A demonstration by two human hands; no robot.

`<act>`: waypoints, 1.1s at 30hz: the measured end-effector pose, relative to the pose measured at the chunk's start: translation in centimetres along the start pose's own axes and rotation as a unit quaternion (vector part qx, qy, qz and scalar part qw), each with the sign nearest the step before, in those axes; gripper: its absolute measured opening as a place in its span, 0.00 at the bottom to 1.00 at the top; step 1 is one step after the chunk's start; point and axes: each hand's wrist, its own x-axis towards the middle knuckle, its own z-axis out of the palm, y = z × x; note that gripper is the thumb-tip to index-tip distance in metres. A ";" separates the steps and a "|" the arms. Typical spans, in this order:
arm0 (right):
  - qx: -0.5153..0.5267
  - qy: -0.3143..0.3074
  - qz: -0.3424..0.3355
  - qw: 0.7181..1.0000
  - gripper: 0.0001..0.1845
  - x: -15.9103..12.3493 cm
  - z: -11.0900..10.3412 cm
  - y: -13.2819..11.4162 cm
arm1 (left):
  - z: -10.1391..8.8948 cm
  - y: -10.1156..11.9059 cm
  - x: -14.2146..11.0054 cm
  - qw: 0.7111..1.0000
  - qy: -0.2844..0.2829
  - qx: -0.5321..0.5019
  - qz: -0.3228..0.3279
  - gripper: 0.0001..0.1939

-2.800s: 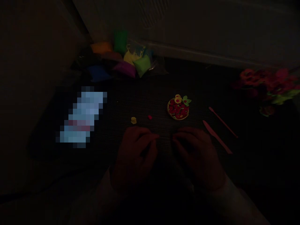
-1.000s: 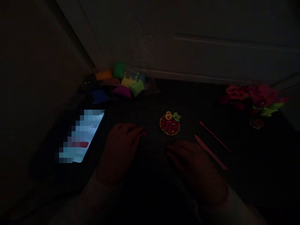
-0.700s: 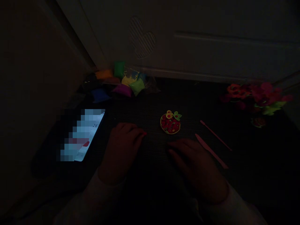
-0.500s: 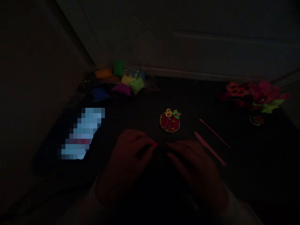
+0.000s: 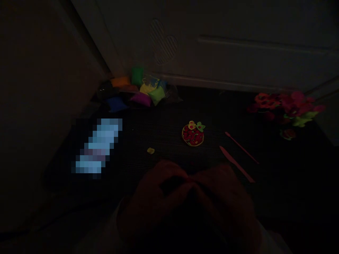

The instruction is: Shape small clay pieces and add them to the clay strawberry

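Observation:
My left hand (image 5: 159, 187) and my right hand (image 5: 225, 190) meet tip to tip above the front of the dark table. Both are closed in a pinch on a small bit of reddish-pink clay (image 5: 189, 179), mostly covered by the fingertips. Just beyond them lies a round red clay piece (image 5: 193, 135) with a yellow rim, topped by a yellow flower (image 5: 192, 125) and a green one (image 5: 200, 126). A small yellow clay piece (image 5: 150, 151) rests to the left, past my left hand. The scene is very dim, so finger detail is poor.
On the right lie a pink plastic knife (image 5: 235, 163) and a thin pink stick tool (image 5: 242, 148). Bright flowers (image 5: 293, 106) stand at the back right. Several coloured clay packets (image 5: 141, 98) sit at the back left, behind a lit, blurred-out screen (image 5: 99, 144).
My hands have come together and drawn nearer to me, the right fingers now touching the pink clay. The small yellow piece has come into sight where my left hand was.

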 end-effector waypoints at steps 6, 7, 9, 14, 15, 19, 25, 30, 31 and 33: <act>-0.037 0.031 -0.036 0.998 0.03 0.1 0.1 -0.4 | 0.2 0.2 0.3 0.983 -0.065 -0.132 -0.110 0.04; -0.028 0.040 -0.035 0.998 0.03 0.0 0.1 -0.5 | 0.1 0.2 0.4 0.980 -0.081 -0.137 -0.119 0.04; 0.012 0.038 -0.012 0.999 0.04 -0.1 0.1 -0.5 | 0.0 0.3 0.4 0.980 -0.103 -0.129 -0.115 0.04; 0.164 -0.061 0.143 0.974 0.04 -1.2 -0.3 0.0 | -0.2 0.3 0.6 0.996 -0.073 -0.036 -0.039 0.03; 0.190 -0.066 0.170 0.965 0.05 -1.5 -0.4 0.2 | -0.2 0.2 0.8 0.998 -0.051 -0.005 -0.027 0.03; 0.281 -0.036 0.241 0.928 0.08 -2.2 -1.0 1.1 | -0.7 -0.4 1.7 0.984 0.075 0.156 0.030 0.03; 0.310 0.022 0.260 0.914 0.03 -2.0 -0.9 2.2 | -1.4 -2.2 4.0 0.924 0.099 0.343 0.136 0.07; 0.325 0.039 0.278 0.903 0.02 -2.1 -0.4 2.8 | -1.5 -3.3 5.0 0.905 0.098 0.397 0.118 0.08; 0.325 0.044 0.290 0.899 0.01 -2.1 -0.3 2.9 | -1.4 -3.4 5.1 0.902 0.104 0.401 0.118 0.09; 0.313 0.040 0.321 0.893 0.06 -2.2 -0.3 3.1 | -1.4 -3.5 5.1 0.896 0.116 0.411 0.125 0.09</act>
